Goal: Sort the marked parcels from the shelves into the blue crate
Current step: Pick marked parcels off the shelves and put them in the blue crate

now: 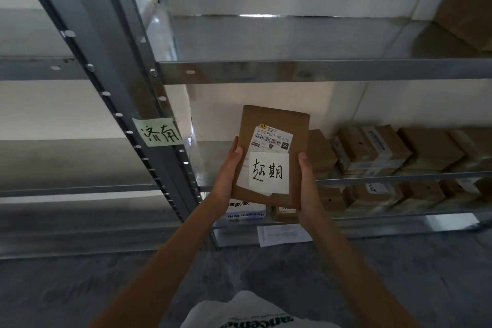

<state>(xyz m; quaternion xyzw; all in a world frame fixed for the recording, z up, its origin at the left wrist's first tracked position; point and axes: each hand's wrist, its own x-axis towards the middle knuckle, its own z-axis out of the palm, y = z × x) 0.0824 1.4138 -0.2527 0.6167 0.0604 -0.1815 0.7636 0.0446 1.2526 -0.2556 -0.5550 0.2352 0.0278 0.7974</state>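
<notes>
- A flat brown parcel is held up in front of the metal shelving, face toward the camera, clear of every shelf board.
- The left hand grips its left edge with the thumb lying on the front; the right hand grips the right edge the same way, so both hands are clamped on this one parcel.
- A white handwritten note is stuck on the parcel below its barcode label, so it reads as one of the marked parcels and likely belongs in the crate.
- The blue crate is not in view, so how many parcels it already holds cannot be told.
- Judging by this, the step in hand is the carry: the parcel is off the shelf but not yet dropped.
- Left to check: a row of brown boxes on the shelf to the right, more boxes on the shelf below, and a brown box on the upper shelf; none shows a note from here.
- The upper shelf by the green tag on the upright holds nothing else visible.
- Behind the held parcel sit white printed boxes on the low shelf, and a loose sheet of paper lies beneath.
</notes>
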